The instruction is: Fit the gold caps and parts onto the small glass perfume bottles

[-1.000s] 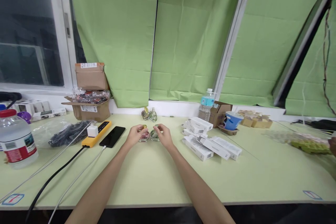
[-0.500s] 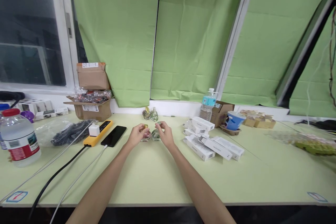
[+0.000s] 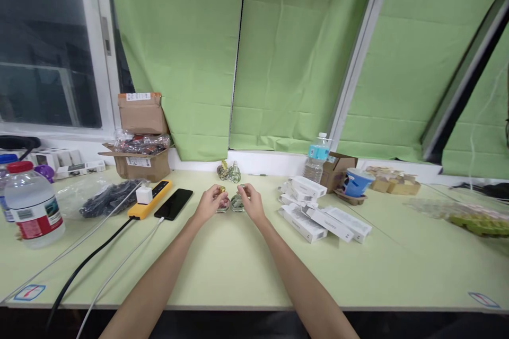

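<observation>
Two small glass perfume bottles stand side by side on the pale green table [image 3: 238, 259], far ahead of me. My left hand [image 3: 209, 204] is closed around the pinkish bottle [image 3: 223, 204], which has a gold cap. My right hand [image 3: 251, 203] is closed around the greenish bottle [image 3: 237, 203] to its right. Both bottles seem to rest on the tabletop. Two more small bottles [image 3: 228, 171] stand a little farther back, near the wall.
White slim boxes [image 3: 318, 212] are piled to the right, with a water bottle [image 3: 315, 159], a blue cup [image 3: 353, 182] and a small carton behind. Left: a black phone [image 3: 174, 204], a yellow power strip [image 3: 149, 199], cables, a plastic bag, cardboard boxes [image 3: 139, 140], a large water bottle [image 3: 29, 211].
Both hands stay on the same two bottles with almost no motion. The view has shifted slightly, so things sit a bit to the right and higher.
</observation>
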The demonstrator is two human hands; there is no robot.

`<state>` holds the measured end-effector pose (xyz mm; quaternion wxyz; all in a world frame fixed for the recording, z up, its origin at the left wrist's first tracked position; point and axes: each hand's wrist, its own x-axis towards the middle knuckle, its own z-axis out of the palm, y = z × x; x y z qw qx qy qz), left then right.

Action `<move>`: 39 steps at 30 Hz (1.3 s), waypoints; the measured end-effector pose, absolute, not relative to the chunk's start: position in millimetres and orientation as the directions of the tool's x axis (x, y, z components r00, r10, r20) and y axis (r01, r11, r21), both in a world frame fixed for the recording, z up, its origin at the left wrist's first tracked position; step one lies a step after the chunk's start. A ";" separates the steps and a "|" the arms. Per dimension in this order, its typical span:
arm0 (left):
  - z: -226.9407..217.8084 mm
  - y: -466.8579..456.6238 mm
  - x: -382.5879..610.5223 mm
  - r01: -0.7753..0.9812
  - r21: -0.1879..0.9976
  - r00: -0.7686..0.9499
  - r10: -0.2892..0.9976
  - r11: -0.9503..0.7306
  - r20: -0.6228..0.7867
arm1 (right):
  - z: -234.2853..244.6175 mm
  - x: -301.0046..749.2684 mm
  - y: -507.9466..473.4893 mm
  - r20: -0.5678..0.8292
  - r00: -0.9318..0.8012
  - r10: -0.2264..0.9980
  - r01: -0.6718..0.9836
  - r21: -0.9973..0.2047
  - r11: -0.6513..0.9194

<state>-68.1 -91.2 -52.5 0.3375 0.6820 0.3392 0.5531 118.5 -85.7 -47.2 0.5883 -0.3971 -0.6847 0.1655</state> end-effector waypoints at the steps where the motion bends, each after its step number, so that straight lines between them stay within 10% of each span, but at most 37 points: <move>1: -52.1 -90.9 -68.1 0.101 0.834 0.148 0.837 -0.542 0.527 | -47.3 118.4 -85.5 0.675 0.007 0.738 0.351 -0.692 0.630; 39: -48.4 -95.2 -66.7 0.206 0.741 0.135 0.769 -0.639 0.625 | -48.0 117.7 -84.8 0.687 0.025 0.727 0.384 -0.678 0.627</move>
